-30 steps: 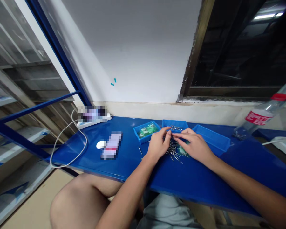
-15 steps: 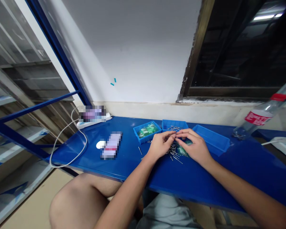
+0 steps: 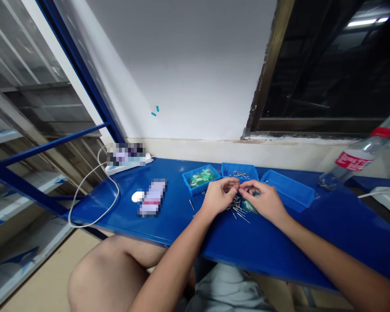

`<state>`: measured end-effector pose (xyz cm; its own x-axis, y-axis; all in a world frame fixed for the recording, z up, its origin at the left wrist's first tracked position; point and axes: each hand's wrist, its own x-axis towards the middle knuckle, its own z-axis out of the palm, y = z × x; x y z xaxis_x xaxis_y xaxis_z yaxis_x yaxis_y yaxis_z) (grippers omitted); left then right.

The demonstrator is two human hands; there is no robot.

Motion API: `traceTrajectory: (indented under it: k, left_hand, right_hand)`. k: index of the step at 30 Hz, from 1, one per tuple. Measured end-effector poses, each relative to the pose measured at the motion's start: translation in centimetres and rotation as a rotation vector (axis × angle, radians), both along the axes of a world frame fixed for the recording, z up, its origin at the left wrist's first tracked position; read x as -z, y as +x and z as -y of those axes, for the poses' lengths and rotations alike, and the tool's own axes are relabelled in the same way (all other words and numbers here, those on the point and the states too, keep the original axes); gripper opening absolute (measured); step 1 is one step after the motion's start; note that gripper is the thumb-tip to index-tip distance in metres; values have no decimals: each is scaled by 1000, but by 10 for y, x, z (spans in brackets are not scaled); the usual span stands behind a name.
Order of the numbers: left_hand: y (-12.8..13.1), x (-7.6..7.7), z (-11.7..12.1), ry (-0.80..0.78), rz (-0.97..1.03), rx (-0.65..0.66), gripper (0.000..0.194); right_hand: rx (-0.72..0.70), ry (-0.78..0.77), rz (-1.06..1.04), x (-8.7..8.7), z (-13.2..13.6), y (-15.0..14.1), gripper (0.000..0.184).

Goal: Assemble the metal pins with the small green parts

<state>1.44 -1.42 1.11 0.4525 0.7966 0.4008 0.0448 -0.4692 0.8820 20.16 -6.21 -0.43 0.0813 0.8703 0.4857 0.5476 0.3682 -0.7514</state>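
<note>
Over the metal pins [image 3: 239, 209], our left fingers [image 3: 233, 190] and right fingers [image 3: 246, 189] nearly meet—their hold unclear—and a loose pinch could drop something small.

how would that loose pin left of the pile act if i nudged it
The loose pin looks thin and straight, so probably stiff. Its slim shape may let it roll or skid on the glossy blue table.
</note>
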Motion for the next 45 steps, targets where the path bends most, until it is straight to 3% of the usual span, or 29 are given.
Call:
traceTrajectory:
  k: [4,10,14,19,28,34,37,41,45]
  left_hand:
    - [-2,2,-2,34,-12,47,45]
    - [-3,3,-5,28,13,-34,60]
    - [-2,2,-5,61,-71,-27,53]
    - [-3,-2,-3,110,-166,-40,39]
    - [1,5,-7,-12,36,-32,44]
    - [2,2,-2,-96,134,78,66]
    - [1,-3,1,-14,52,23,61]
    - [-4,-12,6,132,-174,-64,37]
    - [-7,-14,8,95,-231,-1,38]
  right_hand:
    - [10,-63,-29,4,0,1,21]
    - [38,-50,-54,2,-1,1,31]
    - [-8,8,-115,1,-3,2,39]
    - [-48,56,-2,1,-4,6,23]
    - [-18,2,59,-1,-1,9,18]
    - [-117,-12,83,-4,2,4,53]
    - [-85,-25,72,-5,2,4,45]
    - [16,-22,14,-5,3,6,25]
    - [4,-5,44,-5,3,7,14]
